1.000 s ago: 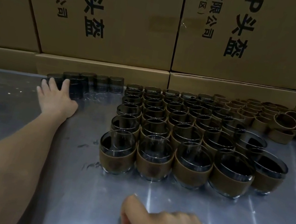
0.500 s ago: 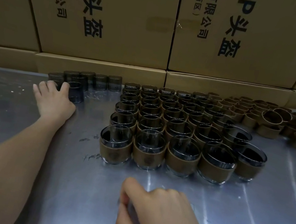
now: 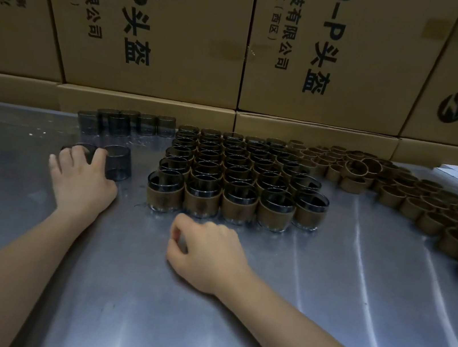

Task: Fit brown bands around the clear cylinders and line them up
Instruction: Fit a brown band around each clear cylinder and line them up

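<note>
A: Where do the hands stand?

B: The left hand [image 3: 81, 180] rests on the steel table [image 3: 320, 308], fingers curled over the rim of one bare cylinder [image 3: 83, 150], thumb against a second cylinder [image 3: 117, 163] just beside it. The right hand [image 3: 203, 254] lies loosely clenched on the table, nearer the person. Whether anything sits inside that fist, I cannot tell.

A: And the finished work?

B: Just beyond the right hand is a block of banded cylinders [image 3: 239, 175], lined up in tight rows running away to the cartons [image 3: 155, 26] at the back. The nearest row [image 3: 235, 201] shows five, each with a brown band round its lower half. The cylinder at that row's right end sits slightly out of line.

A: What is left?

B: Beyond the left hand, a small cluster of bare cylinders [image 3: 127, 124] waits by the cartons, besides the two at the fingers. Well to the right of the right hand sprawls a large heap of loose bands [image 3: 399, 191], far more bands than bare cylinders in sight.

A: So how far along?

B: By the look of it, most of the visible cylinders are banded and ranked; perhaps a handful remain. The next one seems to be the cylinder under the left hand, which needs a band fetched from the far right.
</note>
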`<action>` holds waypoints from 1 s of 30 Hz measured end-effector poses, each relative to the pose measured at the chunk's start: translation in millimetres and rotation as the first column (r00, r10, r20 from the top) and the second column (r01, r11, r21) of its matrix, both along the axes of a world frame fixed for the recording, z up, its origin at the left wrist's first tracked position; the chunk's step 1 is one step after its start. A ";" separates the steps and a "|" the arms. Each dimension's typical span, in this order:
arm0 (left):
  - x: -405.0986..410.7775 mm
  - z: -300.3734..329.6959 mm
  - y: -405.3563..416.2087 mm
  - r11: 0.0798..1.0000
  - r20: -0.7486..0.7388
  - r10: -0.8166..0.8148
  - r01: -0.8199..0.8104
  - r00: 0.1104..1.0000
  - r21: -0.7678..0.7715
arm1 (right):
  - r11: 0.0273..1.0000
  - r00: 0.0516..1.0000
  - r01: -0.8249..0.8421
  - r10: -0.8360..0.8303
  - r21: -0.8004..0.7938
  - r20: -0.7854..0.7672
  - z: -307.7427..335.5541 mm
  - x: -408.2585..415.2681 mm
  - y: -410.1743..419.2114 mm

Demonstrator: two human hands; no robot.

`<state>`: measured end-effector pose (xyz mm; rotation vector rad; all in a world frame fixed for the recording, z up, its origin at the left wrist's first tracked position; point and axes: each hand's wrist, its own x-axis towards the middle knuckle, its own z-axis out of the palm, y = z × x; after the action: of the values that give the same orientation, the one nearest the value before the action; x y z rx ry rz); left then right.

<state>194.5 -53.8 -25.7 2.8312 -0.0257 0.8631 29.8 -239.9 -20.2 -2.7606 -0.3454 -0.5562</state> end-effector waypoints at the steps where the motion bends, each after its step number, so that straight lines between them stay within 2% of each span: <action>1: -9.8 0.6 -0.7 1.000 -0.003 0.001 -0.001 1.000 0.003 | 1.000 1.000 0.006 -0.006 0.005 -0.006 0.5 -0.8 -0.4; 9: -80.7 2.7 -2.0 1.000 -0.027 -0.003 0.004 1.000 0.018 | 0.999 0.999 0.035 -0.034 0.036 -0.032 0.3 -27.2 -4.1; 14: -110.9 1.0 -4.4 0.999 -0.026 -0.026 0.027 0.999 0.041 | 0.996 0.998 -0.034 0.039 0.083 -0.058 -4.7 -63.1 -14.9; 16: -119.7 1.9 -6.6 0.999 -0.046 -0.019 0.021 0.999 0.044 | 0.993 0.994 -0.046 0.056 0.106 -0.097 -4.8 -74.6 -22.3; 22: -132.6 6.5 -8.0 0.999 -0.107 -0.003 0.009 0.994 0.048 | 0.965 0.968 0.054 0.012 0.256 -0.251 4.2 -70.6 -37.7; 25: -132.7 10.0 -9.9 0.998 -0.083 -0.062 0.063 0.995 0.013 | 0.971 0.970 0.064 -0.006 0.231 -0.244 2.0 -65.8 -35.9; 30: -133.0 13.7 -22.6 0.976 0.028 -0.214 0.213 0.976 0.040 | 0.967 0.971 0.080 -0.021 0.241 -0.239 0.2 -61.6 -36.9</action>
<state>61.5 -76.4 -12.0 2.7811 -0.3472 0.8666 -31.8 -276.8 -20.0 -2.5585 -0.1383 -0.2585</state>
